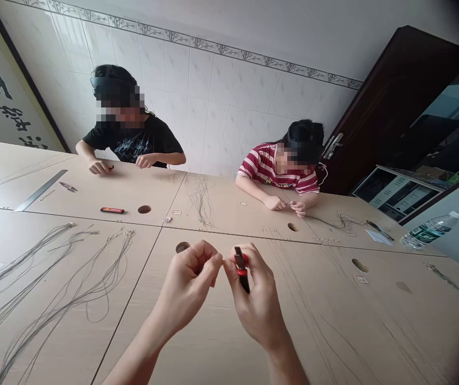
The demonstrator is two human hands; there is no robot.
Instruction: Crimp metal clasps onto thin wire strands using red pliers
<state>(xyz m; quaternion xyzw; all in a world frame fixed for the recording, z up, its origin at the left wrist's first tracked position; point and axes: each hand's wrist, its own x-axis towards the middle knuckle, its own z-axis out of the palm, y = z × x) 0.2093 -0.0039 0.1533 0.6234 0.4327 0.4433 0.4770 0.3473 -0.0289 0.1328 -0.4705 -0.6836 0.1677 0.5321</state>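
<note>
My right hand is wrapped round a pair of pliers with red and black handles, their dark jaws pointing up. Its thumb reaches toward the fingertips of my left hand. That hand is closed in a pinch, and a tiny piece shows between the two hands, too small to name. Both hands are raised above the table, close together. Bundles of thin dark cords with small metal ends lie left of my left hand. Single cords stretch out to the right of my right hand.
Across the table sit a person in a black shirt and a person in a striped shirt, hands at small work. A steel ruler, a red and black box, a water bottle and cable holes are around.
</note>
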